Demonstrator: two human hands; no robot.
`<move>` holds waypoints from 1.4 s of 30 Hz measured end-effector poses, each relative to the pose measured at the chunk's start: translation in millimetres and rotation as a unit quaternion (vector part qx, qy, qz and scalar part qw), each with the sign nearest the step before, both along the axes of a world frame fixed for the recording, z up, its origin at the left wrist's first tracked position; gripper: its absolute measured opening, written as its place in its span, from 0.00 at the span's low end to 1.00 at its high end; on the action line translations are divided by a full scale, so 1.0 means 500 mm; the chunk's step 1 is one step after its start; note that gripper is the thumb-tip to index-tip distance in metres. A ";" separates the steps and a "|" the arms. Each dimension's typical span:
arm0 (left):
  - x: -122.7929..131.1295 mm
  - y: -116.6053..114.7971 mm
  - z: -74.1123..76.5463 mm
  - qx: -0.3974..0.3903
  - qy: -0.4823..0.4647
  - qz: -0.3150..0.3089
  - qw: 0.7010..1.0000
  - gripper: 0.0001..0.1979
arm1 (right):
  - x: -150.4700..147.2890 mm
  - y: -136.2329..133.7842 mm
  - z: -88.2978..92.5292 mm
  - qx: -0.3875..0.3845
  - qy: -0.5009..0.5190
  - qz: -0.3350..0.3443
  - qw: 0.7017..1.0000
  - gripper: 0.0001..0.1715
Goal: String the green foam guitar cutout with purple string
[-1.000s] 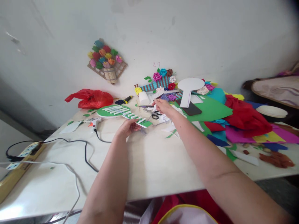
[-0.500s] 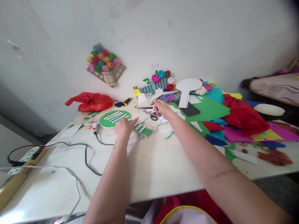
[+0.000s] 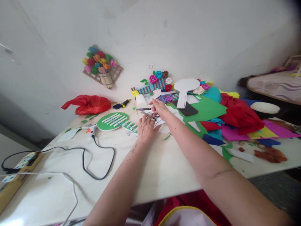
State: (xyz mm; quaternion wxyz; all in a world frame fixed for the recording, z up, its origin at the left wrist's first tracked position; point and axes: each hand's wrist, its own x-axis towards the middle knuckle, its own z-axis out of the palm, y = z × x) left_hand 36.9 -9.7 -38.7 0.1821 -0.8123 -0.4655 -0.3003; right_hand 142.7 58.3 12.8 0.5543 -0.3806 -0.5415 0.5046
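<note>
My left hand (image 3: 147, 129) reaches down with its thumb apart from its fingers, over the end of a green paddle-shaped board's handle (image 3: 129, 126) and beside the scissors (image 3: 154, 119). White strips cross the board's round head (image 3: 113, 121) and its handle. Just beyond, my right hand (image 3: 159, 108) is closed, its fingers curled above the scissors handles and the white scraps. Whatever it pinches is hidden. A dark patterned pen (image 3: 144, 109) lies at its fingertips; I cannot tell if they touch.
At the left are a glue gun (image 3: 92, 131), its black cord, a power strip (image 3: 20, 169), a red plastic bag (image 3: 90, 104) and pliers (image 3: 121, 104). Behind my hands stands a white roll (image 3: 141, 100). Green sheet (image 3: 204, 108), white T-shaped cutout (image 3: 185, 86) and coloured crepe paper (image 3: 242, 114) cover the right.
My left hand has moved right, from over the green board to beside the scissors and my right hand. My right hand's fingers have curled in closer. The view has shifted slightly.
</note>
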 end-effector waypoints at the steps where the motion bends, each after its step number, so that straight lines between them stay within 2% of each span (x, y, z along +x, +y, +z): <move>1: -0.002 0.002 -0.003 0.004 0.005 0.000 1.000 0.13 | 0.000 -0.002 0.002 -0.002 0.003 0.000 1.000 0.15; 9: -0.018 0.021 -0.016 0.016 -0.016 -0.006 1.000 0.08 | 0.001 -0.004 0.010 -0.019 0.025 -0.003 1.000 0.15; 13: -0.034 0.021 -0.009 0.050 -0.115 0.065 0.990 0.09 | 0.007 0.012 -0.004 -0.011 -0.002 -0.041 0.999 0.15; 19: -0.082 0.030 -0.007 0.090 -0.241 0.187 0.948 0.11 | 0.012 0.023 -0.020 -0.001 -0.062 -0.047 0.997 0.17; 21: -0.098 0.037 -0.010 0.085 -0.277 0.225 0.930 0.12 | 0.012 0.022 -0.019 0.012 -0.081 -0.047 0.996 0.17; 25: -0.126 0.052 -0.016 0.042 -0.339 0.249 0.906 0.14 | 0.014 0.025 -0.017 0.052 -0.167 -0.076 0.982 0.20; 28: -0.145 0.059 -0.020 0.027 -0.414 0.274 0.868 0.17 | 0.017 0.029 -0.016 0.098 -0.291 -0.111 0.945 0.18; 30: -0.157 0.061 -0.020 0.021 -0.468 0.302 0.830 0.17 | 0.018 0.027 -0.016 0.113 -0.377 -0.104 0.913 0.14; 33: -0.168 0.059 -0.020 0.011 -0.543 0.332 0.771 0.15 | 0.015 0.018 -0.018 0.099 -0.468 -0.017 0.878 0.07; 35: -0.170 0.060 -0.022 0.006 -0.595 0.323 0.736 0.13 | 0.008 0.009 -0.019 0.085 -0.501 0.061 0.859 0.06; 37: -0.168 0.064 -0.025 0.010 -0.655 0.301 0.693 0.10 | -0.002 0.000 -0.021 0.077 -0.528 0.130 0.836 0.09; 39: -0.167 0.071 -0.031 0.024 -0.709 0.297 0.639 0.07 | -0.013 -0.008 -0.025 0.076 -0.564 0.188 0.801 0.14; 42: -0.169 0.081 -0.041 0.026 -0.742 0.283 0.607 0.06 | -0.029 -0.012 -0.034 0.075 -0.621 0.229 0.746 0.18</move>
